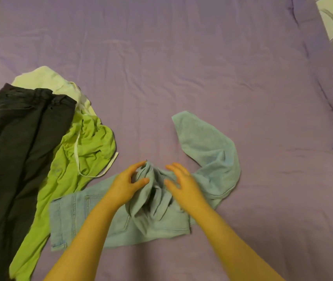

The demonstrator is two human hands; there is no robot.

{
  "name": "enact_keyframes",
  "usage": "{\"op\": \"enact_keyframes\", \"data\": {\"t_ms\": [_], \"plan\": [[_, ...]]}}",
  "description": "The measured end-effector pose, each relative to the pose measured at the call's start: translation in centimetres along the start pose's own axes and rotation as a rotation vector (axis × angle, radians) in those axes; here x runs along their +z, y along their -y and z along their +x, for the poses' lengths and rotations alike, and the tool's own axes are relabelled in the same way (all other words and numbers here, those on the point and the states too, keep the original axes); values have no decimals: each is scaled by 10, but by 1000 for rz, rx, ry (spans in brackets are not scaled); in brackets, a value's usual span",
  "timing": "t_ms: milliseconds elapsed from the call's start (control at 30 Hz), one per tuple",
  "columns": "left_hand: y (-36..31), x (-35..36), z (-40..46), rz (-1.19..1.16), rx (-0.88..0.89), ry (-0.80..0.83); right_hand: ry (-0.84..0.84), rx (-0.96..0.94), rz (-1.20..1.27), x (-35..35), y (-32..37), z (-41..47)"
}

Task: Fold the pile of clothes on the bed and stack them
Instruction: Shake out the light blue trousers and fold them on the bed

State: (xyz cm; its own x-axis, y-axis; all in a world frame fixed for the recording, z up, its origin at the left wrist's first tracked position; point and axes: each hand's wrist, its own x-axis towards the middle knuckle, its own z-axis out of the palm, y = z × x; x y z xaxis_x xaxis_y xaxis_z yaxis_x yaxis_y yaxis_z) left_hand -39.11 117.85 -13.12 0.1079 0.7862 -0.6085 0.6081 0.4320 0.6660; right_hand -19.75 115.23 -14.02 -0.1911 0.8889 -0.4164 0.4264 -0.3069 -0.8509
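Both forearms are reaching up from the bottom edge toward the middle of the bed (181,57), and the hands are working on the light blue jeans (76,218), which are lying just in front of the person on the purple sheet. Left hand (128,184) is curling its thumb and fingers round a bunched ridge of the denim near the middle of the garment, so it appears to be pinching the cloth. Right hand (178,182) is sitting just beside it with fingers spread and loosely bent over the fabric; whether it is actually gripping anything is something I cannot tell. One leg is running out flat to the left, toward the person's left arm, while the other leg (212,151) is arching away to the upper right and curling back on itself. So the garment's long axis is lying crosswise, left to right, with the grip near its centre. By my judgement, the coming move is turning on that curled leg: it is lying nearer the right hand, which would need to draw it across onto the flat one. Off to the left, well apart from both hands, black trousers (15,151), a green top (76,159) and a pale garment (48,80) are lying overlapped and unfolded.
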Motion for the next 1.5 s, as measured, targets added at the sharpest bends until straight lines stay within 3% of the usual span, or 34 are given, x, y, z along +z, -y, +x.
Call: {"op": "enact_keyframes", "data": {"t_ms": [167, 267, 333, 433, 567, 700, 867, 933, 1033, 1100, 1267, 1500], "plan": [[31, 18, 23, 304, -2, -71, -273, 13, -405, -59, -41, 23], [11, 27, 33, 578, 195, -201, -333, 136, -619, -92, -66, 32], [-11, 42, 39, 643, 341, -154, -345, 274, -631, -102, -78, 34], [-42, 81, 44, 448, 429, 35, -356, 449, -397, -105, -87, 36], [-77, 126, 44, 12, 234, 130, -483, 490, 105, -112, -87, 29], [-121, 142, 50, -308, 115, 131, -553, 214, 250, -125, -75, 11], [-190, 153, 60, -684, -3, 247, -334, -66, 480, -156, -44, -8], [-205, 161, 59, -678, 22, 311, -265, -107, 402, -183, -41, -18], [-216, 173, 61, -558, 36, 405, -323, -199, -204, -228, -58, -33], [-220, 180, 63, -513, 32, 482, -336, -164, -451, -254, -77, -44], [-233, 205, 67, -435, 4, 663, -136, -75, -578, -298, -113, -61], [-253, 229, 72, -227, 65, 719, -124, -49, -312, -325, -120, -77]]}}
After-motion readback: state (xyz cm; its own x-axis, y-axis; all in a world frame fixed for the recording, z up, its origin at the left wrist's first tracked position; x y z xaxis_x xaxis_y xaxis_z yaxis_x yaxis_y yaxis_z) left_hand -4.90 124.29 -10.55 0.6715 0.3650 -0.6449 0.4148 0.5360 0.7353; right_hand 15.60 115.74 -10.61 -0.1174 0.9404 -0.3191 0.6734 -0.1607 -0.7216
